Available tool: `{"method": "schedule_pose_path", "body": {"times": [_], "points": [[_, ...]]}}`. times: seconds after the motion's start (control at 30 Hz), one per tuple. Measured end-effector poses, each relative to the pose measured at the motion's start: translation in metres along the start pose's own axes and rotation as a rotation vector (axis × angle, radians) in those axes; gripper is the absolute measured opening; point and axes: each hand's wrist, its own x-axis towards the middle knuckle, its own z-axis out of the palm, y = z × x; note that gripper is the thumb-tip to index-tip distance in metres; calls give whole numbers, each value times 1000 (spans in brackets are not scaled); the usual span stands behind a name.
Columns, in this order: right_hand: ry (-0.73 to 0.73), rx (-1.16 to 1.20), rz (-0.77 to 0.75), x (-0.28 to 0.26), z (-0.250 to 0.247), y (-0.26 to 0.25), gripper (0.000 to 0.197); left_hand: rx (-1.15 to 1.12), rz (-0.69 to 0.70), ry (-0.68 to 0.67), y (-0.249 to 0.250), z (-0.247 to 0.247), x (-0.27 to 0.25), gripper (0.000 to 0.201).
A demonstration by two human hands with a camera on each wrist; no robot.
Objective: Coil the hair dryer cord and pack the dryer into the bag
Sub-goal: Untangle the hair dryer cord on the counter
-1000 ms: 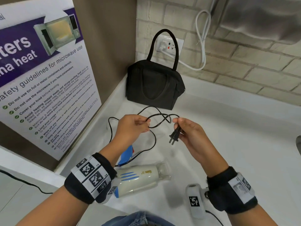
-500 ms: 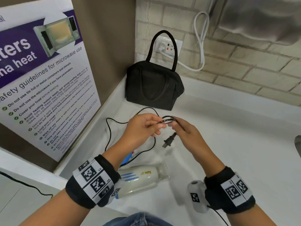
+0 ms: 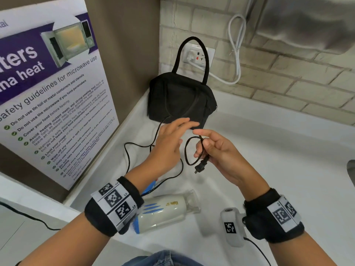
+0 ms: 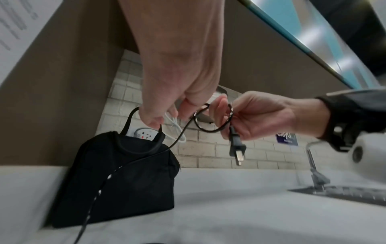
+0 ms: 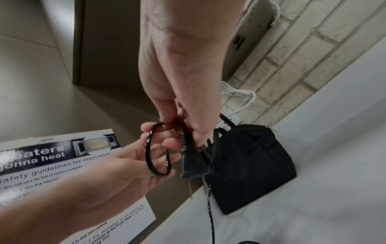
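A white and blue hair dryer (image 3: 165, 212) lies on the white counter (image 3: 269, 169) near my wrists. Its black cord (image 3: 127, 156) snakes left, then rises to my hands. My right hand (image 3: 201, 139) pinches a small loop of cord (image 3: 187, 150), and the plug (image 3: 199, 167) hangs below it. The left hand (image 3: 184, 127) hovers beside the loop with fingers spread, holding nothing. In the right wrist view the plug (image 5: 192, 165) dangles in front of the left palm (image 5: 133, 165). The black bag (image 3: 182, 100) stands closed in the back corner, its handle up.
A microwave safety poster (image 3: 53, 104) leans on the left wall. Behind the bag is a wall socket (image 3: 199, 54) with a white cable (image 3: 236, 54) plugged in. A sink with a faucet (image 4: 313, 165) lies to the right. The counter's front edge is near my body.
My left hand has let go of the cord and spread its fingers. The right hand now holds the small loop alone, with the plug hanging lower.
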Motion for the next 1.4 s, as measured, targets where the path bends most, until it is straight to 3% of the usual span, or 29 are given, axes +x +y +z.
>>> {"method": "schedule_pose_path", "body": {"times": [0.1, 0.23, 0.3, 0.37, 0.43, 0.53, 0.63, 0.73, 0.8, 0.87, 1.0, 1.17, 1.4], "points": [[-32, -21, -31, -2, -2, 0, 26, 104, 51, -102, 0, 0, 6, 68], [-66, -229, -60, -8, -6, 0, 26, 264, 130, -186, -2, -3, 17, 39], [-8, -375, -52, -10, -8, 3, 28, 227, 108, -212, -7, -5, 21, 26], [98, -456, -34, -12, -14, 10, 28, 115, 4, -143, -14, -8, 24, 18], [201, -519, -44, -14, -26, 17, 25, 49, -74, 19, -20, -15, 26, 18], [203, -645, -18, -14, -42, 30, 24, -37, -78, 211, -15, -25, 26, 21], [113, -837, 62, -11, -45, 36, 31, -87, -66, 180, -3, -26, 25, 14], [277, -763, 27, -4, -42, 23, 49, -83, -49, 153, 4, -21, 22, 11], [333, -608, -63, -1, -34, 5, 38, -94, -37, 151, 9, -18, 20, 11], [257, -573, -142, 3, -20, -11, 31, -97, -36, 130, 14, -13, 18, 11], [168, -783, -238, 18, -7, -17, 30, -90, -67, 136, 24, -13, 15, 14], [100, -869, -73, 26, -14, 0, 46, -111, -137, 215, 22, -27, 10, 13], [223, -1106, 7, 35, -28, 41, 42, -150, -258, 239, 12, -29, 1, 17]]}}
